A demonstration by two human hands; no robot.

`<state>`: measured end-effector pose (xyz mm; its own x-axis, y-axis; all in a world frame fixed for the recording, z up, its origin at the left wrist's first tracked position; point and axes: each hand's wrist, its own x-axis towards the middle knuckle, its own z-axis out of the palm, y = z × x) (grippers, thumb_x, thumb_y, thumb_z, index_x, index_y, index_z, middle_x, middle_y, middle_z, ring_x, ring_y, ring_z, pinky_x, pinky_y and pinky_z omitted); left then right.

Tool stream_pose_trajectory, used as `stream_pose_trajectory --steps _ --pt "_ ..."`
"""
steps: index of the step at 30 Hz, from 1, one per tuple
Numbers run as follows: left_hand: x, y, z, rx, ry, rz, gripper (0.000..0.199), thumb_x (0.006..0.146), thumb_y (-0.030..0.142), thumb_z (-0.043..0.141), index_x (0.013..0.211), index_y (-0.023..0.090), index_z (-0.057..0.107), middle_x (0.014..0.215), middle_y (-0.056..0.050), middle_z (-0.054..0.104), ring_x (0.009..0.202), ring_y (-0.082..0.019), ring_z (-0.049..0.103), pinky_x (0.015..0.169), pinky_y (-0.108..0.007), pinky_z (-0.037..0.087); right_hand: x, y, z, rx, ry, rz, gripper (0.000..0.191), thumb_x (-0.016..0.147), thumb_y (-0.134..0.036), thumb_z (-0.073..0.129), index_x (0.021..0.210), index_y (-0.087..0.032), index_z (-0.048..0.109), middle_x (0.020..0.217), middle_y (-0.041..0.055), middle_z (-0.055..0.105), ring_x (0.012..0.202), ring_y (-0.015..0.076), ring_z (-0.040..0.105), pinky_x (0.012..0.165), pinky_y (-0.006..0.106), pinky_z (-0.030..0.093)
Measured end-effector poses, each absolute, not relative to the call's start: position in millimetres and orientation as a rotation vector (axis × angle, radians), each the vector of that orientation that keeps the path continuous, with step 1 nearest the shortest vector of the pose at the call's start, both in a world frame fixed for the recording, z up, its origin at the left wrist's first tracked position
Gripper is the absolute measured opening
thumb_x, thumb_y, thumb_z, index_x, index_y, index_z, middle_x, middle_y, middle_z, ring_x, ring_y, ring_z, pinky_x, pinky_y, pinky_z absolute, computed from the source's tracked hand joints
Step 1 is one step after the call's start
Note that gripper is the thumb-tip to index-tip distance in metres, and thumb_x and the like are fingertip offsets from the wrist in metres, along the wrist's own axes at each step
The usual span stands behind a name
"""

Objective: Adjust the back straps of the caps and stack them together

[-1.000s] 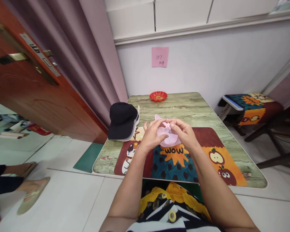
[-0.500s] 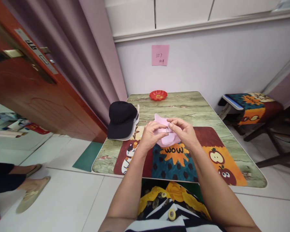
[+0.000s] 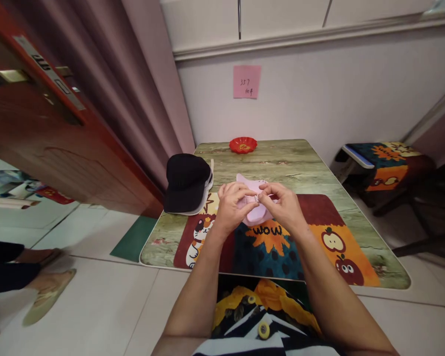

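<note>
Against the white wall [image 3: 300, 94], a green wood-grain tabletop [image 3: 300, 160] bears a multicoloured printed mat [image 3: 274, 264], a black fabric cap [image 3: 185, 180] left, a red scalloped dish [image 3: 243, 145] far. Left hand [image 3: 234, 206] and right hand [image 3: 282, 203] pinch a pale-pink cap-like item [image 3: 258, 213] centrally.

Greenish wood-grain table [image 3: 282, 160]: red dish [image 3: 243, 145], printed mat [image 3: 315, 208], black cap [image 3: 187, 180]

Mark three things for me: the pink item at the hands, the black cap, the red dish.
Pink item [image 3: 257, 213]: head view, on its near part.
Black cap [image 3: 186, 170]: head view, on the crown.
Red dish [image 3: 242, 151]: head view, on the near wall.
</note>
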<state>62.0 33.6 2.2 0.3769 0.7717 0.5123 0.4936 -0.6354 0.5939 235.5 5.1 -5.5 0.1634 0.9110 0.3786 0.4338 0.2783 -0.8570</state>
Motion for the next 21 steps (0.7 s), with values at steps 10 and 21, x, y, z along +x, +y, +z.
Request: stream_pose_trajectory --steps 10,21 --pt "58.9 32.4 -2.7 2.367 1.147 1.103 0.016 0.086 0.027 0.076 0.102 0.028 0.075 0.114 -0.003 0.074 0.121 -0.024 0.059 0.118 -0.05 0.025 241.6 3.9 0.9 -1.243 -1.595 0.566 0.016 0.081 -0.036 0.066 0.072 -0.023 0.067 0.107 0.0101 0.073 0.108 0.027 0.067 0.094 0.04 0.046" --pt "62.1 27.6 0.8 2.417 1.15 1.081 0.013 0.088 0.029 0.073 0.1 0.027 0.073 0.112 -0.002 0.076 0.122 -0.024 0.061 0.121 -0.054 0.02 230.2 1.6 0.3 -1.312 -1.491 0.481 0.013 0.077 -0.027 0.06 0.065 -0.022 0.06 0.096 0.0083 0.074 0.097 0.0256 0.069 0.087 0.037 0.047"
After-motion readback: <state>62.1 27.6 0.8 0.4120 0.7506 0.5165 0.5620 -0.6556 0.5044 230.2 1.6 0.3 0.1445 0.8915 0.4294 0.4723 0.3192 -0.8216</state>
